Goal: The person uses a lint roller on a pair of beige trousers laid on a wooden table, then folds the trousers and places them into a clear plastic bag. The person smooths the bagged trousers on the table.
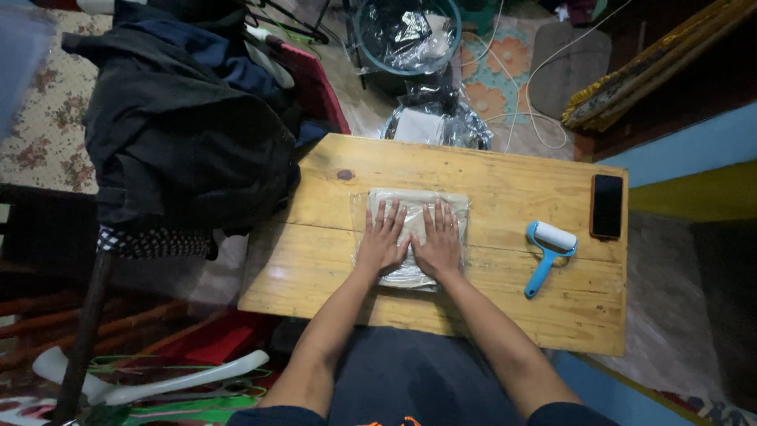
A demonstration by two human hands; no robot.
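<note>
A flat clear plastic bag holding folded pale cloth [416,199] lies in the middle of a small wooden table [315,268]. My left hand [383,239] rests palm down on the bag's left half, fingers spread. Beside it, my right hand [438,241] presses flat on the right half, thumbs nearly touching. Neither hand grips anything.
A blue-handled lint roller [546,254] lies right of the bag, and a dark phone [606,206] sits near the table's right edge. Dark clothes [185,126] are heaped on a chair at the left. Plastic-wrapped bundles [430,122] and white cables lie on the floor beyond.
</note>
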